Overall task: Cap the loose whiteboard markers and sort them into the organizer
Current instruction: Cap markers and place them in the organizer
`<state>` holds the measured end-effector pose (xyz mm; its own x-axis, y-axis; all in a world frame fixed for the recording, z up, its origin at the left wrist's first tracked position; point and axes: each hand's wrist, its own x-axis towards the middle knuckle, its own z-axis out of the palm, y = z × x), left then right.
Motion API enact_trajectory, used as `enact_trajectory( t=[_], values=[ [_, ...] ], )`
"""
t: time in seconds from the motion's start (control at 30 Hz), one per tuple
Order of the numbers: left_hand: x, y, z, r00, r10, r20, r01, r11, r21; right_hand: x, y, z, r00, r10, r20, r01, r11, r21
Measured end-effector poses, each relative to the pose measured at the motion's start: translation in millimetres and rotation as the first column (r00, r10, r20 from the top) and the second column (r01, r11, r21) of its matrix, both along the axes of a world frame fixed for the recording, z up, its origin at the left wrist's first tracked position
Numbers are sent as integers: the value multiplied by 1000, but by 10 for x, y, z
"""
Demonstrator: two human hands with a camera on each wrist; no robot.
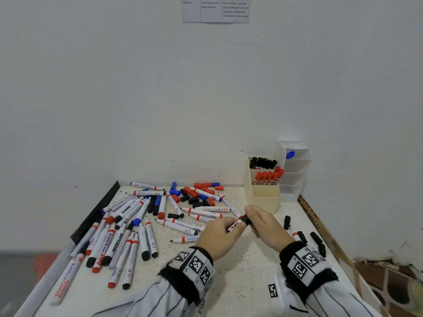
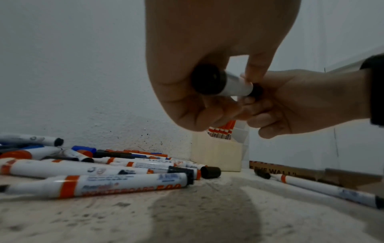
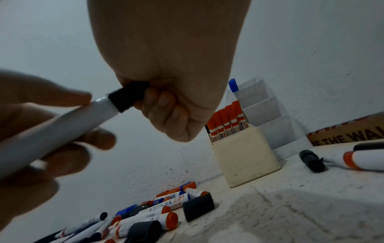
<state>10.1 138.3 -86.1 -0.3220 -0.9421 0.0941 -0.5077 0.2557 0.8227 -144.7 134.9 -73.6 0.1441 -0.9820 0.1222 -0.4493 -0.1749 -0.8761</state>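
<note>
We are in the capping step; just right of centre in the lower half of the head view, our left hand (image 1: 219, 234) wraps its fingers round the white barrel of a black marker (image 1: 235, 225), held above the table (image 1: 249, 268), while our right hand (image 1: 265, 223) pinches the black cap (image 1: 246, 218) at the barrel's tip; in the right wrist view the cap sits over the end of the barrel, though we cannot tell whether it is pressed fully home. The next move, we judge, calls for a firm push along the barrel's line, then a carry to the cream organizer (image 1: 265, 197) at the right of the frame, whose rear compartment holds black-capped markers and the one in front red; many loose markers (image 1: 128, 227) and caps (image 1: 196, 195) lie at the left and centre of the frame, so most of the sorting remains.
</note>
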Motion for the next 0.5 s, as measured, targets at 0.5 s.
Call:
enact_trajectory(
  t=[0.5],
  values=[
    [-5, -13, -297, 980, 52, 193, -24, 989, -143, 35, -5, -140, 946, -298, -127, 315, 939, 136]
  ],
)
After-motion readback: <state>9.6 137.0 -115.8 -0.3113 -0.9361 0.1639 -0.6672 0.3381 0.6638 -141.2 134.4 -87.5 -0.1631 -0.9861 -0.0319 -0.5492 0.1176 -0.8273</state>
